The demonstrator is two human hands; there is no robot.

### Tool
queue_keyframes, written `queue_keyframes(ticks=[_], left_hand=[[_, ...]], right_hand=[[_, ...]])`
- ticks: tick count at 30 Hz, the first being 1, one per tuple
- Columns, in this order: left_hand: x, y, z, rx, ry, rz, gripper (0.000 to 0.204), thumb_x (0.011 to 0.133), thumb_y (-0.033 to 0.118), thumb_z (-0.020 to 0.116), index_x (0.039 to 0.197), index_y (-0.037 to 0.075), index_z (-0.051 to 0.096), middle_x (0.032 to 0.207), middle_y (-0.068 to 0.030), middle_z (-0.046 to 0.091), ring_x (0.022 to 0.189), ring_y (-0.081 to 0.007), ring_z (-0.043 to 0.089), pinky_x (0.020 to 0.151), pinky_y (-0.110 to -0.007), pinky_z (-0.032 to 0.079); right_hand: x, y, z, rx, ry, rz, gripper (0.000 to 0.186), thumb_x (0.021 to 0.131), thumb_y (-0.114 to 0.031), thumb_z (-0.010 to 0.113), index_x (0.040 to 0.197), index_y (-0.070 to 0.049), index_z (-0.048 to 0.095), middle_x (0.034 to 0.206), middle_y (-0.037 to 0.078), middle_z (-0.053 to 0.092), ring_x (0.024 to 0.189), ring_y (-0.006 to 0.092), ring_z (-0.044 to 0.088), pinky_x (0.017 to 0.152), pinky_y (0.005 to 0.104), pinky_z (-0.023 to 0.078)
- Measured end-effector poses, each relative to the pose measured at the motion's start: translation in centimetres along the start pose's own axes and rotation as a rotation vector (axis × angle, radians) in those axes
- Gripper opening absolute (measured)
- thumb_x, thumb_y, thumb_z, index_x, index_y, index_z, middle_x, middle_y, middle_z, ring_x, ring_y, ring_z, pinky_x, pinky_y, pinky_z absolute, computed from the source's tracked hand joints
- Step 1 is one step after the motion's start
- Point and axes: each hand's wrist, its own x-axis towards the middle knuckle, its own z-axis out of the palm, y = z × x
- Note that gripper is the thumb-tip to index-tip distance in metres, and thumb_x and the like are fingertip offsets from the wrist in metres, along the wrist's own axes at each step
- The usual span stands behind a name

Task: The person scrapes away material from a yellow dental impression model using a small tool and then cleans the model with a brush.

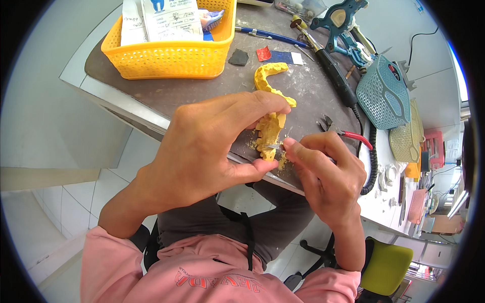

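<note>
My left hand (202,141) is closed on a yellow plaster dental model (269,132), thumb at its near end and fingers at its far end. In my right hand (326,171) is a small carving knife, pinched between thumb and fingers. Its thin metal blade (273,146) lies against the model near the thumb of my left hand; most of its handle is hidden by my fingers. Yellow crumbs (284,160) are scattered beneath. Just beyond my left hand, a second yellow horseshoe-shaped dental model (263,76) rests on the dark table mat.
A yellow perforated basket (166,59) with papers stands far left. Red-handled pliers (353,136), a black corded handpiece (333,76) and a blue basket (384,96) are at right. A blue-green articulator (341,25) stands behind. Coloured strips (275,56) lie beyond the models.
</note>
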Motion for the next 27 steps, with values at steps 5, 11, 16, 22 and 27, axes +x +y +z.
queue_keyframes(ticks=[5, 11, 16, 22, 27], left_hand=[[0.1, -0.1, 0.2, -0.061, 0.001, -0.025, 0.062, 0.068, 0.004, 0.090, 0.125, 0.003, 0.067, 0.115, -0.0088, 0.074, 0.103, -0.0200, 0.074, 0.097, -0.033, 0.061], [0.2, 0.1, 0.2, -0.112, 0.000, -0.050, 0.063, 0.068, 0.003, 0.089, 0.126, 0.005, 0.066, 0.115, -0.0088, 0.074, 0.104, -0.0190, 0.073, 0.099, -0.034, 0.060], [0.3, 0.2, 0.2, -0.144, -0.006, -0.067, 0.064, 0.068, 0.002, 0.089, 0.127, 0.006, 0.066, 0.115, -0.0088, 0.073, 0.106, -0.0178, 0.072, 0.099, -0.033, 0.059], [0.2, 0.2, 0.1, -0.198, -0.013, -0.096, 0.061, 0.071, 0.001, 0.088, 0.127, 0.004, 0.065, 0.116, -0.0089, 0.072, 0.108, -0.0167, 0.071, 0.100, -0.033, 0.059], [0.1, 0.2, 0.1, -0.152, -0.026, -0.085, 0.061, 0.071, 0.001, 0.089, 0.127, 0.003, 0.064, 0.117, -0.0098, 0.072, 0.107, -0.0171, 0.072, 0.100, -0.033, 0.059]], right_hand=[[-0.2, 0.4, 0.2, -0.061, 0.029, -0.065, 0.041, 0.071, 0.000, 0.077, 0.111, -0.008, 0.079, 0.088, 0.005, 0.066, 0.069, 0.0181, 0.065, 0.055, 0.0305, 0.052], [-0.1, 0.6, 0.3, -0.092, 0.069, -0.148, 0.042, 0.069, -0.001, 0.075, 0.111, -0.006, 0.077, 0.092, 0.004, 0.067, 0.070, 0.0183, 0.063, 0.055, 0.0303, 0.053], [0.0, 0.5, 0.5, -0.150, 0.099, -0.160, 0.035, 0.074, 0.000, 0.076, 0.107, -0.009, 0.077, 0.090, 0.003, 0.068, 0.070, 0.0173, 0.065, 0.058, 0.0311, 0.052], [-0.5, -0.2, -0.1, 0.071, 0.043, 0.035, 0.026, 0.083, -0.002, 0.078, 0.107, -0.010, 0.077, 0.089, 0.005, 0.068, 0.069, 0.0210, 0.068, 0.058, 0.0338, 0.052], [-0.2, -0.2, 0.4, 0.092, 0.036, 0.039, 0.023, 0.083, -0.002, 0.078, 0.105, -0.009, 0.077, 0.089, 0.005, 0.068, 0.069, 0.0220, 0.069, 0.059, 0.0348, 0.052]])
